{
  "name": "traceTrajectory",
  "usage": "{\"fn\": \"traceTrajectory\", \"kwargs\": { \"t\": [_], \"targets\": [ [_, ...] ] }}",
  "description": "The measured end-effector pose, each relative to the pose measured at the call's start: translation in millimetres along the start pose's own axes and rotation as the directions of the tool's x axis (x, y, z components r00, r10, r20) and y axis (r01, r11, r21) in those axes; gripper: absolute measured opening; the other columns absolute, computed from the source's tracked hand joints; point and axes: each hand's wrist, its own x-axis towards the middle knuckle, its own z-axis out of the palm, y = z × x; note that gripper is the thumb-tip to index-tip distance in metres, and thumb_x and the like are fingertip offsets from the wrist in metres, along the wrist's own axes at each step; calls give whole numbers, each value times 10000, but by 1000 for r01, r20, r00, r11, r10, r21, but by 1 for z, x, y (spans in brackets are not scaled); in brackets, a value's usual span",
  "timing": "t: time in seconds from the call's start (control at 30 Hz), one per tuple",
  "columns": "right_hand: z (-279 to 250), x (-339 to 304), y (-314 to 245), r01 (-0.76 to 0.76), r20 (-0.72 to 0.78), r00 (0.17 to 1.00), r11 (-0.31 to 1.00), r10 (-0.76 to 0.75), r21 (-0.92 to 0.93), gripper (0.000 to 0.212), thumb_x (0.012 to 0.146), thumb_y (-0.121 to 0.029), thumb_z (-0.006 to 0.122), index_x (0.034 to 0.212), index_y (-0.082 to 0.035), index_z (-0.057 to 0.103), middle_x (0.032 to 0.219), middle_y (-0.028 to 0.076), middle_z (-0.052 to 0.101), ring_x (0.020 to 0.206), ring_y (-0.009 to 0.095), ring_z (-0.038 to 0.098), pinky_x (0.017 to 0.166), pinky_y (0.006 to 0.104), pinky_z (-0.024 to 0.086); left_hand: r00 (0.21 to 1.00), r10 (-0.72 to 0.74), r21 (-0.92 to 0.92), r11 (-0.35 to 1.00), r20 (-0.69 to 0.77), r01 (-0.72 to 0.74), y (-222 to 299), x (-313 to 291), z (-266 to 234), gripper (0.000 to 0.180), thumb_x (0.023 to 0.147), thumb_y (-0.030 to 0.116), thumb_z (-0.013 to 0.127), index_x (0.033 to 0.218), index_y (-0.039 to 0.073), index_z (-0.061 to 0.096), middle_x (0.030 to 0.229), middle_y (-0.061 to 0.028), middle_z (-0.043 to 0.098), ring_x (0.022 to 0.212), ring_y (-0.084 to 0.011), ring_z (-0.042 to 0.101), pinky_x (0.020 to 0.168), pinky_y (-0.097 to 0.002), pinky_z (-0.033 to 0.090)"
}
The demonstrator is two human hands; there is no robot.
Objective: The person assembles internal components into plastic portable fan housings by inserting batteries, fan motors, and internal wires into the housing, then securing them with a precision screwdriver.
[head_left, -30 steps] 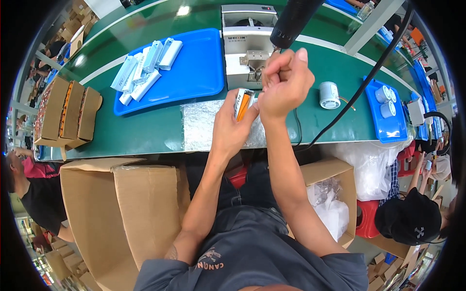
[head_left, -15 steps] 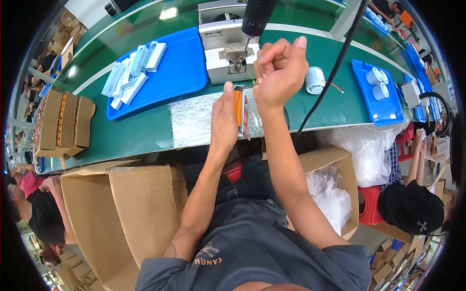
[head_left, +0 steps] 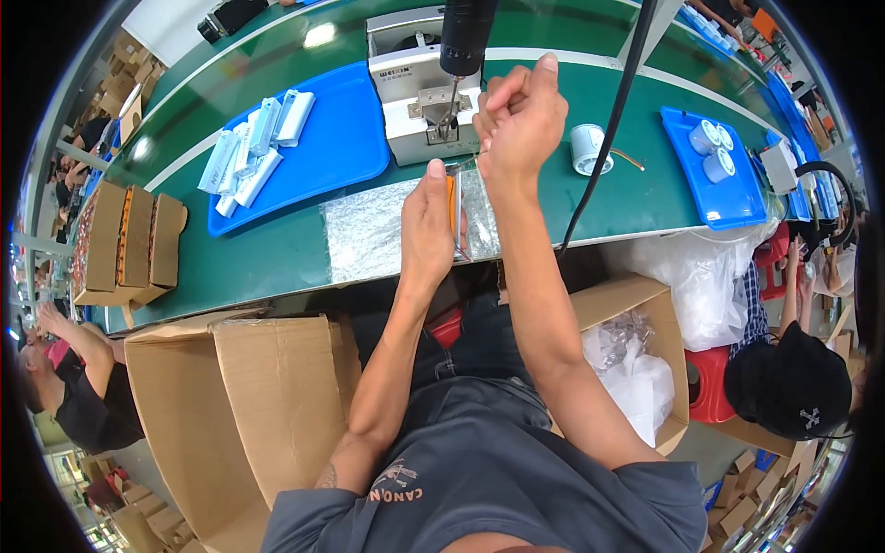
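Observation:
My left hand is closed round a slim block with an orange side and a pale edge, held upright above a silvery bubble-wrap sheet. A short reddish wire hangs at the block's lower end. My right hand is raised just beyond the block's upper end, its fingers curled in. A thin thing shows at its fingertips, too small to name. Right behind both hands stands a grey-white bench machine with a metal fixture on its front. A black electric screwdriver hangs over it, bit downward.
On the left, a blue tray holds several light-blue-and-white blocks beside a brown carton. A white cylinder with wires and a second blue tray are at right. A black cable hangs down. Open cartons flank me.
The screwdriver and its cable appear slightly further left. My right hand has shifted a little up and left. The left hand keeps its hold on the block.

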Motion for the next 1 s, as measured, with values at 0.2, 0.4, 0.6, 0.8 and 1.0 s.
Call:
{"fn": "traceTrajectory", "kwargs": {
  "t": [0.2,0.4,0.6,0.8,1.0],
  "targets": [
    [1,5,1,3,43,999,1000,-3,1,702,1103,-464,346,544,-44,408,470,-2,330,364,78,244,363,273,156,1000,13,12,1000,-5,-13,-2,3,0,640,1077,599,319,829,50,536,569,-30,491,459,-117,474,438,-298,394],
    [0,8,0,-40,51,998,999,41,-20,612,1098,-410,310,602,-61,384,512,-6,270,402,83,222,358,268,160,1000,17,67,998,-10,-16,-2,4,0,680,1073,607,302,842,27,570,606,-35,516,464,-123,474,440,-280,403],
    [-8,22,-4,-85,58,995,996,84,24,586,1098,-404,353,616,-73,389,521,-8,264,405,87,238,354,268,170,999,-20,21,1000,42,20,-6,4,0,639,1083,573,335,819,32,550,556,-22,482,437,-115,465,416,-293,382],
    [-41,9,-106,-196,293,947,959,132,203,569,1106,-396,377,631,-90,437,500,-32,269,408,78,215,358,247,148,1000,-1,-1,1000,-7,1,-2,4,-1,690,1089,578,274,802,31,581,559,-20,506,439,-115,466,436,-268,393],
    [-9,-7,-73,-31,321,947,990,-14,136,587,1109,-409,360,616,-96,420,509,-38,293,413,60,191,359,236,157,1000,11,-66,998,23,-9,-8,6,-16,706,1081,604,235,939,28,617,588,-36,522,460,-114,470,446,-258,399]
  ]
}}
